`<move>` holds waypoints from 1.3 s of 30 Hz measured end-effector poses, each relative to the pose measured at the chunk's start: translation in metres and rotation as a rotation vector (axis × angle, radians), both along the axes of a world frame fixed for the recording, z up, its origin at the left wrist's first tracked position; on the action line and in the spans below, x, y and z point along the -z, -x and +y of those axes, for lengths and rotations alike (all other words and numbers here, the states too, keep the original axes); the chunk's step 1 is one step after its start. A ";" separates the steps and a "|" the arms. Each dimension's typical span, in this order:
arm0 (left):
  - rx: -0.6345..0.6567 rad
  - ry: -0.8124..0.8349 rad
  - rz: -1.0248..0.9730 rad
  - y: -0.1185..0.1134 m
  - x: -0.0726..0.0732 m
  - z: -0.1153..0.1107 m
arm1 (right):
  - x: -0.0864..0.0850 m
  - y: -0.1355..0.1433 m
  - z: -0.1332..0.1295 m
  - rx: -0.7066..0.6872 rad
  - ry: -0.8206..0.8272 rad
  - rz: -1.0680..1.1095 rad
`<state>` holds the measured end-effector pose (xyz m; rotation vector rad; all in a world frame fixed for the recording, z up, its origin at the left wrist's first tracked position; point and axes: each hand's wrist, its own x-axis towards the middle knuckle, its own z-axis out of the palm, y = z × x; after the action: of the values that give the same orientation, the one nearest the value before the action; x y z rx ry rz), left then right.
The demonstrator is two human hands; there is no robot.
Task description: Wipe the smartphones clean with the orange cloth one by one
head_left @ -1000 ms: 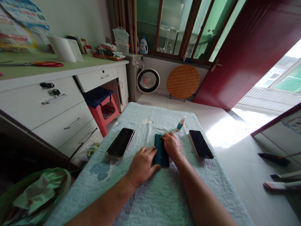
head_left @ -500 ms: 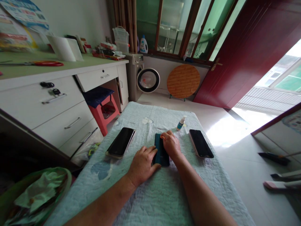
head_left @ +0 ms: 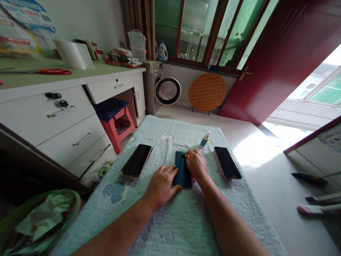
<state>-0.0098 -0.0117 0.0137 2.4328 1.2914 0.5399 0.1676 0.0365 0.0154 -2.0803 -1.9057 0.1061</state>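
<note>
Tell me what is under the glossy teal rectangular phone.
The teal phone lies on pale-blue quilted fabric, visible around it; the patch directly beneath is covered, so anything there is hidden.

The camera on the person's head is facing forward and down, sitting near the quilted cover (head_left: pixel 160 153) and taking in the front-loading washing machine (head_left: pixel 151 74) beyond.

Strong daylight enters through the doorway (head_left: pixel 306 96) right of the right hand (head_left: pixel 196 164), glaring white on the floor (head_left: pixel 250 145); the window (head_left: pixel 194 32) beyond that hand glows softer. Left of the left hand (head_left: pixel 160 183), the bin (head_left: pixel 77 203) sits in shadow. Wide-angle distortion stretches the edges, softening the poster (head_left: pixel 33 16).
</note>
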 end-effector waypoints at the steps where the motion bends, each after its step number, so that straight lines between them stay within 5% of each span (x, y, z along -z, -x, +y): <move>1: 0.000 0.000 -0.001 0.000 0.000 0.000 | -0.001 0.001 -0.001 0.002 0.002 -0.009; 39: -0.002 0.003 -0.026 0.000 0.003 0.000 | 0.005 -0.002 -0.002 -0.006 -0.034 0.103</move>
<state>-0.0100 -0.0112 0.0109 2.4139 1.2836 0.5681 0.1695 0.0343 0.0100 -2.0065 -1.8408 0.1776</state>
